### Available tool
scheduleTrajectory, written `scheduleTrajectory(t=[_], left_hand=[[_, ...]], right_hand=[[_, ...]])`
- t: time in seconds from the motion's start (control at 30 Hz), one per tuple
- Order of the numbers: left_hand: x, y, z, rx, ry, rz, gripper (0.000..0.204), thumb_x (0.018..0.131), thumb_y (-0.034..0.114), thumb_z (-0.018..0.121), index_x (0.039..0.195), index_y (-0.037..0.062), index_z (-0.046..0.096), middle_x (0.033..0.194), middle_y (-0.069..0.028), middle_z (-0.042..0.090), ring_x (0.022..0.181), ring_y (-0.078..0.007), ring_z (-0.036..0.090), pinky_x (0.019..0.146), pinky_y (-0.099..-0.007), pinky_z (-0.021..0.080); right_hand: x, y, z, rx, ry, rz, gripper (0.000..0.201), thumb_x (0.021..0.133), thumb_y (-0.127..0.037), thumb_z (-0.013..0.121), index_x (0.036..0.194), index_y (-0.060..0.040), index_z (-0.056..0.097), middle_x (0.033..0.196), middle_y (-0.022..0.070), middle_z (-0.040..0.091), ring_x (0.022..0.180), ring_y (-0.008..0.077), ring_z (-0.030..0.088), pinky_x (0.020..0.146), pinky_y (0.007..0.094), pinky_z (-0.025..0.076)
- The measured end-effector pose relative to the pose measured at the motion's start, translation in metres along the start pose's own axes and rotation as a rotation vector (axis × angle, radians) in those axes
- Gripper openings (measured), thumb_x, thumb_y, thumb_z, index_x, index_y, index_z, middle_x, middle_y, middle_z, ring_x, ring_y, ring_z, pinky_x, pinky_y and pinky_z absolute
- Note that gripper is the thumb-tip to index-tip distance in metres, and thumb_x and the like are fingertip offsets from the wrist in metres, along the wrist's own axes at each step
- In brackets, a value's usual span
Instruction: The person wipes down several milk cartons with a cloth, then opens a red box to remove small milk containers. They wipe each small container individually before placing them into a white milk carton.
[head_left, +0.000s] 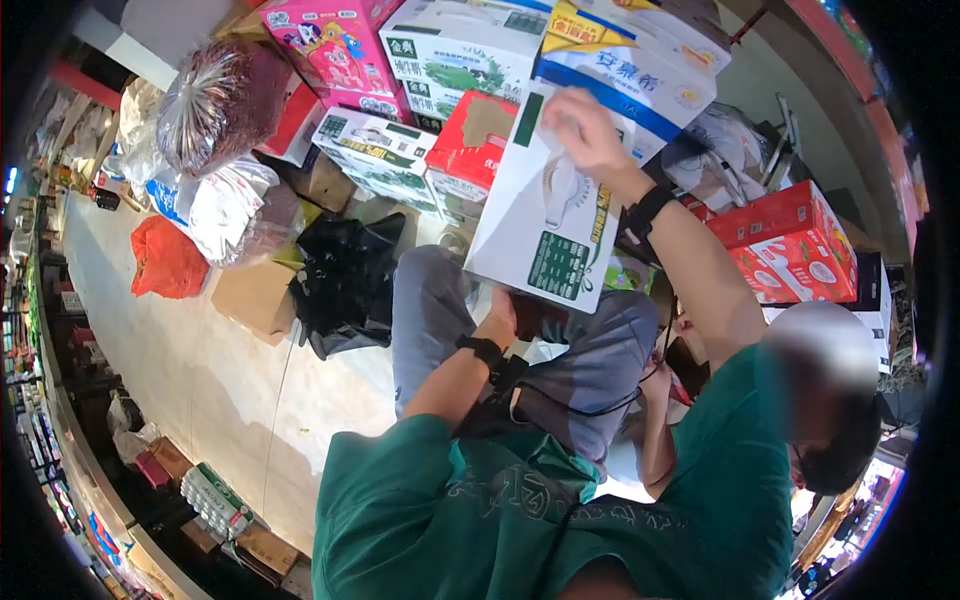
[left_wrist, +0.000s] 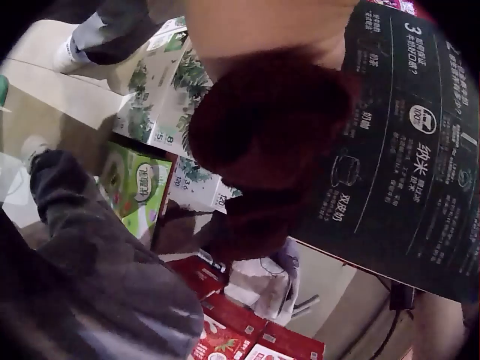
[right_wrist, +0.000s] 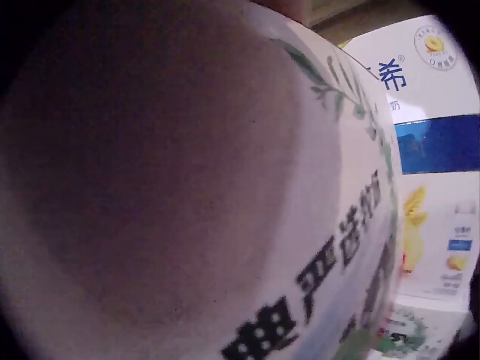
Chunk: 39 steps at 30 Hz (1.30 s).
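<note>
Green-sleeved arms outstretched, both hands clamped on the tilted white carton, right atop, left beneath.

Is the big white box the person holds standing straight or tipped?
Tipped: the white box leans, right hand on its top, left hand underneath.

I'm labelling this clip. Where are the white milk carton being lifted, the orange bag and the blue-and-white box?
white milk carton [head_left: 545, 225], head view, front face.
orange bag [head_left: 165, 260], head view, its middle.
blue-and-white box [head_left: 640, 75], head view, blue band.
</note>
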<state>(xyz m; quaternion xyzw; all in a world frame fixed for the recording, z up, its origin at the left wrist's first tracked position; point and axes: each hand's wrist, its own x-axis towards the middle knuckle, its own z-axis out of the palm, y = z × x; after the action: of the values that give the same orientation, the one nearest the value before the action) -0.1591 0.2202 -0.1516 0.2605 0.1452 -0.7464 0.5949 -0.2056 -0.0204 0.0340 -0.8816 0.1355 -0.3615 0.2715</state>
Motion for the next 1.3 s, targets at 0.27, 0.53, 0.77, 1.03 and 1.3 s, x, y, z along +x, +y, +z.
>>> scheduleTrajectory(t=[0.27, 0.53, 0.77, 1.03, 1.3], left_hand=[[-0.024, 0.024, 0.012, 0.012, 0.106, 0.046, 0.058, 0.091, 0.055, 0.047, 0.121, 0.0072, 0.060, 0.118, -0.0127, 0.063, 0.108, -0.0338, 0.057, 0.094, -0.0507, 0.045], [-0.066, 0.124, 0.062, 0.247, 0.083, 0.253, 0.046, 0.095, 0.035, 0.046, 0.127, 0.0045, 0.057, 0.124, -0.0120, 0.062, 0.111, -0.0296, 0.060, 0.097, -0.0435, 0.048], [-0.075, 0.201, 0.098, 0.487, -0.219, 0.450, 0.034, 0.101, 0.033, 0.039, 0.117, 0.0092, 0.058, 0.107, -0.0083, 0.062, 0.095, -0.0254, 0.059, 0.080, -0.0403, 0.050], [0.002, 0.201, 0.150, 1.110, 0.081, 0.944, 0.033, 0.098, 0.017, 0.047, 0.128, 0.0020, 0.051, 0.108, -0.0124, 0.064, 0.097, -0.0259, 0.063, 0.083, -0.0385, 0.051], [0.117, 0.158, 0.127, 2.392, 0.116, 1.564, 0.039, 0.088, 0.017, 0.057, 0.127, 0.0105, 0.058, 0.120, -0.0113, 0.061, 0.115, -0.0323, 0.054, 0.095, -0.0438, 0.042]], right_hand=[[-0.014, -0.062, -0.019, -0.140, -0.557, -0.266, 0.037, 0.086, -0.024, 0.069, 0.060, -0.0052, 0.051, 0.058, 0.0103, 0.050, 0.063, 0.0336, 0.052, 0.065, 0.0418, 0.041], [-0.057, -0.135, -0.065, -0.320, -0.019, 0.068, 0.046, 0.085, -0.037, 0.069, 0.055, -0.0072, 0.053, 0.054, 0.0117, 0.052, 0.055, 0.0325, 0.056, 0.050, 0.0417, 0.042], [-0.108, -0.123, -0.108, -0.283, 0.122, 0.579, 0.048, 0.081, -0.036, 0.076, 0.055, -0.0011, 0.055, 0.046, 0.0092, 0.044, 0.041, 0.0201, 0.038, 0.044, 0.0355, 0.033], [-0.170, -0.067, -0.161, -0.421, 0.075, 0.948, 0.048, 0.080, -0.041, 0.075, 0.058, -0.0006, 0.063, 0.047, 0.0092, 0.049, 0.041, 0.0176, 0.045, 0.044, 0.0357, 0.036], [-0.214, 0.042, -0.179, -0.541, 0.068, 0.998, 0.050, 0.079, -0.046, 0.076, 0.063, -0.0008, 0.065, 0.054, 0.0122, 0.058, 0.048, 0.0213, 0.058, 0.052, 0.0365, 0.046]])
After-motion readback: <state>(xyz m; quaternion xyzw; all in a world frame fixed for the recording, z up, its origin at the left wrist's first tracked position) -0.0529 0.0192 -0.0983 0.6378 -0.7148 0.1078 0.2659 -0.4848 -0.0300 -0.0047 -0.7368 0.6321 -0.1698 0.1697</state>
